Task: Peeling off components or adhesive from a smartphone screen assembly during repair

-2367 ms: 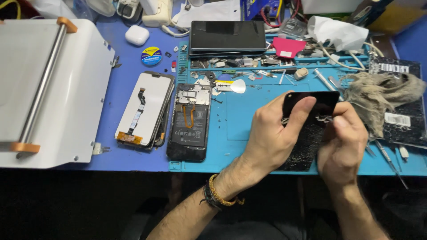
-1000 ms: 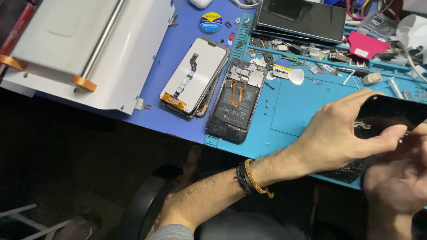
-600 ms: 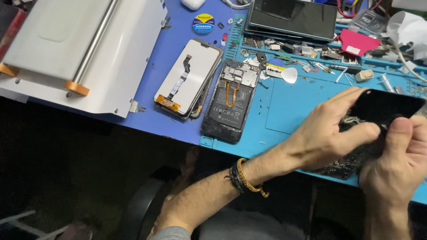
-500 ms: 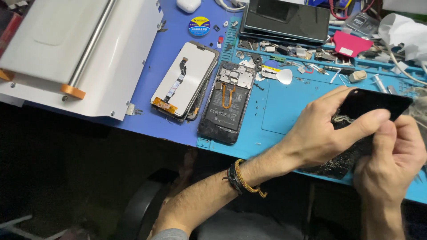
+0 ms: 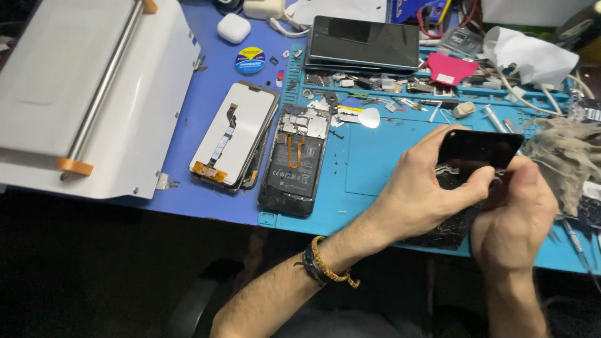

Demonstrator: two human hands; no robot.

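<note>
My left hand (image 5: 419, 191) grips a black, cracked phone panel (image 5: 479, 153) by its left edge, holding it tilted above the blue work mat (image 5: 375, 166). My right hand (image 5: 516, 209) pinches the panel's lower right part, thumb up against its edge. A beaded bracelet sits on my left wrist. The panel's lower portion is hidden behind both hands.
An opened phone body (image 5: 294, 159) and a detached screen with flex cable (image 5: 235, 134) lie left of the hands. A dark phone (image 5: 363, 44), pink pick (image 5: 449, 67), white spudger (image 5: 363, 116), grey rag (image 5: 566, 156), white machine (image 5: 81, 87) and earbud case (image 5: 233, 27) surround them.
The view swung left and then partly back. Both hands kept hold of the black panel, and my right hand shifted along its lower right edge.
</note>
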